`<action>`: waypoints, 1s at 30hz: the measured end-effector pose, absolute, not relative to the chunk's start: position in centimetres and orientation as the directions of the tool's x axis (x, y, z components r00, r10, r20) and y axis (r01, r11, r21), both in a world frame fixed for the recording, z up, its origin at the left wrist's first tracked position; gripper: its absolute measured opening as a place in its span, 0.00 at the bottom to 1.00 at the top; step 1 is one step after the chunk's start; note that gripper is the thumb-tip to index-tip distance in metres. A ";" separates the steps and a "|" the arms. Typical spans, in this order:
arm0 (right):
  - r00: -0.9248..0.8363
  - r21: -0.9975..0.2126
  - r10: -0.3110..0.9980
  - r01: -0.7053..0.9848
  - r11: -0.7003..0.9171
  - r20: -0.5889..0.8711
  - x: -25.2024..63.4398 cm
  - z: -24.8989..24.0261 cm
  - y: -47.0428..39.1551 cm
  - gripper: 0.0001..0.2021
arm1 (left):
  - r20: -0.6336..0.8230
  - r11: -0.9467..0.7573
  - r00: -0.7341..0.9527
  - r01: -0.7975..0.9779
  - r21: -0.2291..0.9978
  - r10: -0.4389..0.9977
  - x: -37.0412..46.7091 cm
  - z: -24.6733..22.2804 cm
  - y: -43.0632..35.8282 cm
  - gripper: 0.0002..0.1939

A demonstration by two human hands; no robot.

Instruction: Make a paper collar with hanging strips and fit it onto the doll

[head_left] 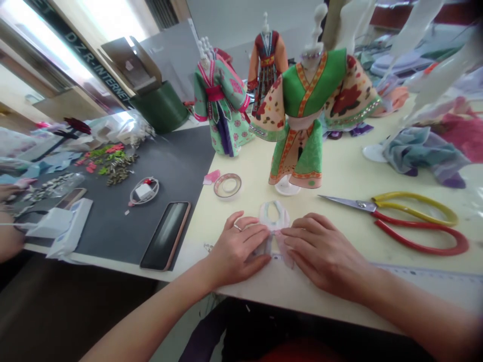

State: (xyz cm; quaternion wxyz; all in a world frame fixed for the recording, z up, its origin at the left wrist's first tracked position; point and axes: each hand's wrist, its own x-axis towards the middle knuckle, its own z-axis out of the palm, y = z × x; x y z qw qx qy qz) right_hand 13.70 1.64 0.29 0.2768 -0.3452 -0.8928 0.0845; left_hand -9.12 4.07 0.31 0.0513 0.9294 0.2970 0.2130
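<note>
A small pale pink and white piece of cloth (274,213) with a light ring-shaped opening lies on the cream table near its front edge. My left hand (239,249) rests on the left side of the cloth, fingers extended, a ring on one finger. From the right, my right hand (320,251) lies with its outstretched fingertips on the cloth's other side. The fingertips of both hands nearly meet over the cloth's middle and hide part of it. A clear ruler (426,274) lies along the table edge, partly beneath my right wrist.
Scissors (377,207) with yellow and red handles lie right. Tape rolls (227,186), a phone (166,236) and a coiled cable (144,191) lie left. A green-robed doll form (313,90) and two others stand behind. Another person's arm (9,226) shows at far left.
</note>
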 end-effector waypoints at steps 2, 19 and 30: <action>-0.619 -0.311 0.657 0.581 0.752 0.430 13.6 0.1 1.7 0.10 | 0.344 -0.823 0.749 0.533 0.195 0.566 -9.0 0.3 3.9 0.18; -0.491 -0.188 0.707 0.739 0.647 0.509 18.4 2.9 0.6 0.07 | 0.358 -0.822 0.747 0.555 0.128 0.560 -9.3 0.0 3.6 0.18; -0.502 -0.254 0.798 0.767 0.589 0.334 18.6 1.9 -4.5 0.08 | 0.455 -0.836 0.719 0.534 0.123 0.526 -9.4 -0.5 3.6 0.11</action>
